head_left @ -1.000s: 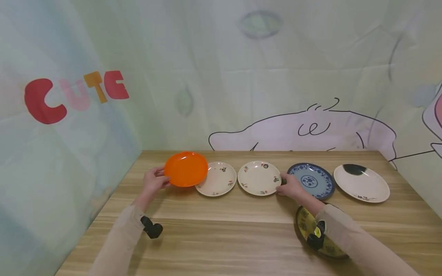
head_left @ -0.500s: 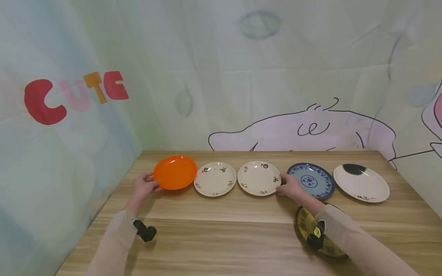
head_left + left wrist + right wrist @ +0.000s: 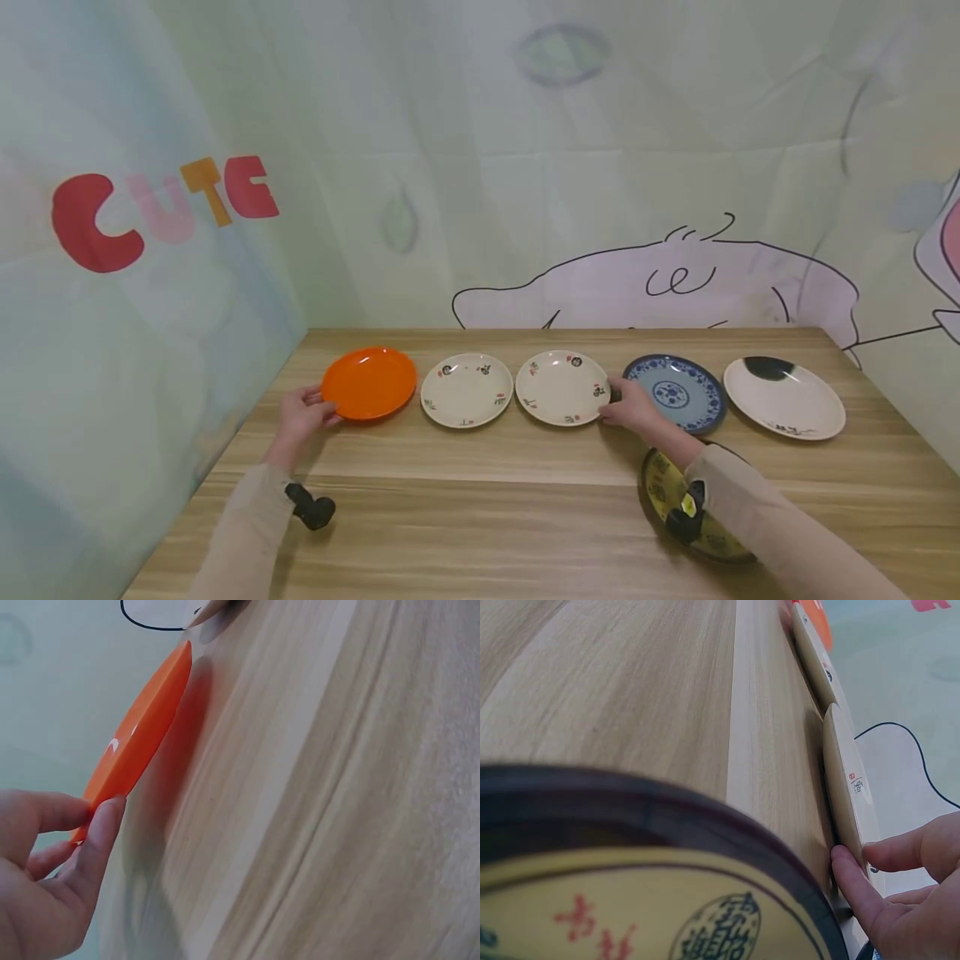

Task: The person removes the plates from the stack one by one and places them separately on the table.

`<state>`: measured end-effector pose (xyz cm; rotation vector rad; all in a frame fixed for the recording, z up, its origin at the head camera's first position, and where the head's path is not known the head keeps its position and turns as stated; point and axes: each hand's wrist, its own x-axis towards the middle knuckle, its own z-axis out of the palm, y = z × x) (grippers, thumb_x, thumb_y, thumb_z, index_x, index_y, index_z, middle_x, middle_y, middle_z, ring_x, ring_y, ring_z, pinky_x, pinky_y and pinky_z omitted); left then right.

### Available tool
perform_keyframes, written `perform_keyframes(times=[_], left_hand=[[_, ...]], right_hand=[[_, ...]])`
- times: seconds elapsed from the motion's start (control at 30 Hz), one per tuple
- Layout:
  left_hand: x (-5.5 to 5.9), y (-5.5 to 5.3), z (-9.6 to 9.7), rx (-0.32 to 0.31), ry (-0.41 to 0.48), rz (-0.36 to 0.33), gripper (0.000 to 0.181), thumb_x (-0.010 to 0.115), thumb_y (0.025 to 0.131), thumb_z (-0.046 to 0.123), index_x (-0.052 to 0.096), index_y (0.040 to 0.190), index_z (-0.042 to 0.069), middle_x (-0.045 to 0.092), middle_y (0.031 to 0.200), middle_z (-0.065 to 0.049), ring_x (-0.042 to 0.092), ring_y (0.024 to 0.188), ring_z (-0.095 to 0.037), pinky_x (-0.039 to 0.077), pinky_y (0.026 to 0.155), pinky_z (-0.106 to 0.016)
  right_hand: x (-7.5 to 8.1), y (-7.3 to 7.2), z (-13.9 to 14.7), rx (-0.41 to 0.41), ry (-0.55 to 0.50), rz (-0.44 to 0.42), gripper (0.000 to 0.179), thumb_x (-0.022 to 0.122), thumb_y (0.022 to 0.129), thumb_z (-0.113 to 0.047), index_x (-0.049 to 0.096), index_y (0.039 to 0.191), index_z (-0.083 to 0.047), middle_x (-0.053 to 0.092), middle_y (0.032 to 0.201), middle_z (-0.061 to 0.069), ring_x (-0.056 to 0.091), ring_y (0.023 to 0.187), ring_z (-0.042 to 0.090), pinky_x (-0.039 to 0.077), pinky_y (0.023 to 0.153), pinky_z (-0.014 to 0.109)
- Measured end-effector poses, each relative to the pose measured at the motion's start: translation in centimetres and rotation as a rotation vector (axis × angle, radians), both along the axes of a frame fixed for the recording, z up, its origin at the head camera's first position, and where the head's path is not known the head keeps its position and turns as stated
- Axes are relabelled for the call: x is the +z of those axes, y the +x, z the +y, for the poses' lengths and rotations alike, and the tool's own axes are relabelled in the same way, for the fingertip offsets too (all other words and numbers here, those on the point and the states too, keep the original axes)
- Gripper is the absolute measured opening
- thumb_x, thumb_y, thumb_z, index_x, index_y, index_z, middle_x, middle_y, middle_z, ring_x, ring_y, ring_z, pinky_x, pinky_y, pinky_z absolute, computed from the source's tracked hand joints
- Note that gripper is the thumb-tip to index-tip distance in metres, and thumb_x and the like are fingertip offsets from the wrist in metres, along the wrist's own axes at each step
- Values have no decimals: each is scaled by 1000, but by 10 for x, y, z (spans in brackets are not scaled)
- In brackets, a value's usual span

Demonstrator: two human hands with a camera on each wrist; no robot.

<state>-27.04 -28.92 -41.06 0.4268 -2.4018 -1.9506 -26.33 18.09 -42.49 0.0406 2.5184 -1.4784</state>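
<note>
My left hand pinches the left rim of an orange plate between thumb and fingers. In the left wrist view the orange plate is tilted, with a reddish shadow on the tabletop beside it; whether it touches the wood I cannot tell. My right hand holds the right edge of a cream plate with small printed figures. In the right wrist view thumb and finger grip that cream plate's rim. A second, similar cream plate lies between the orange one and the held one.
A blue patterned plate lies just past my right hand. Farther right is a white oval plate with a dark patch. Under my right forearm sits a yellow-green dark-rimmed plate, partly hidden. Behind the wooden table hangs a printed curtain.
My left hand has moved left and slightly nearer with the orange plate, from over the left cream plate to beside it, uncovering it. The right hand has stayed in place.
</note>
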Motion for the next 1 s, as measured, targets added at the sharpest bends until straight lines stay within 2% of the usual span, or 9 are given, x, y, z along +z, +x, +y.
perform_keyframes(times=[0.2,0.33,0.7,0.83,1.0], left_hand=[[-4,0,0,-2,-3,-17,57,47,83,-14,20,132,-21,33,124,-41,57,56,-2,54,57,-19],[-7,0,1,9,19,-30,57,48,82,-14,20,132,-21,36,120,-38,57,56,-3,54,57,-19],[-11,0,6,10,7,-80,56,48,84,-12,22,132,-20,40,118,-34,58,55,-4,53,57,-18],[-13,-1,7,13,11,-95,55,48,84,-11,23,132,-19,40,119,-34,58,55,-4,53,57,-18],[-16,-2,7,17,17,-102,56,49,84,-9,23,133,-18,41,122,-36,59,54,-4,53,55,-18]], right_hand=[[1,1,0,-4,3,-8,60,54,82,6,26,135,13,31,134,35,58,100,35,54,76,29],[1,1,0,-2,5,-7,59,54,83,6,28,134,13,33,133,34,58,99,34,54,76,29],[2,0,0,-28,28,-22,61,55,83,5,26,135,13,34,132,34,59,96,32,54,75,28],[1,-1,0,-33,8,-16,59,55,81,6,29,135,12,38,129,34,61,91,28,54,74,28],[1,0,-1,-38,-30,-9,55,53,80,7,34,131,11,47,117,32,63,80,22,55,71,28]])
